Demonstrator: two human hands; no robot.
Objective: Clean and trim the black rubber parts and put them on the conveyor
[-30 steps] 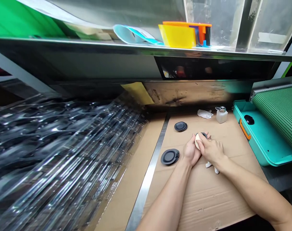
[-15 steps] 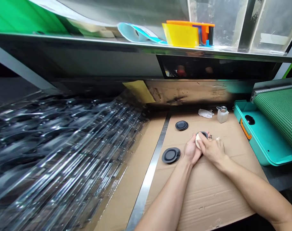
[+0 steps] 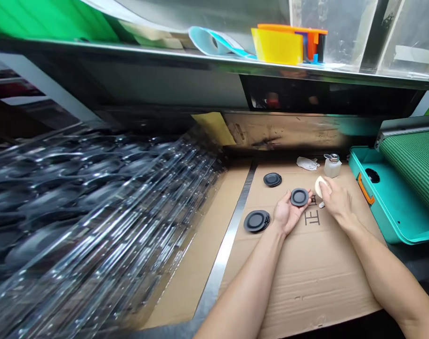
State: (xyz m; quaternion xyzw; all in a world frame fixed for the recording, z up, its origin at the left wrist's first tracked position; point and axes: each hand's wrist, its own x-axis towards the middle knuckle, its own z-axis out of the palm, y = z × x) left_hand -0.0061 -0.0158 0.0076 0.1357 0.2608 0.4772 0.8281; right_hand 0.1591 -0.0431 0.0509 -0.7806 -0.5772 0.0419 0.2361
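Observation:
My left hand point(image 3: 285, 215) holds a round black disc-shaped part point(image 3: 299, 197) by its edge, face up, fingers under it and thumb at its rim. A cream-coloured round pad point(image 3: 319, 186) is pinched in my right hand point(image 3: 336, 200), to the right of the disc and apart from it. Two small stacks of similar black discs lie on the cardboard: a near stack point(image 3: 255, 221) left of my left wrist and a far stack point(image 3: 272, 179) beyond it. Dark marks show on the cardboard point(image 3: 306, 273) between my hands.
Stacked clear plastic trays point(image 3: 122, 226) fill the left side. At the back right stand a small white bottle point(image 3: 332, 167) and a crumpled white wad point(image 3: 307, 163). A teal bin point(image 3: 408, 221) sits under a green conveyor belt point(image 3: 415, 160). Overhead runs a shelf holding a yellow container point(image 3: 278, 46).
My right hand has moved right, lifting the cream pad off the black disc, whose face now shows. The left hand still holds the disc. The view has shifted slightly.

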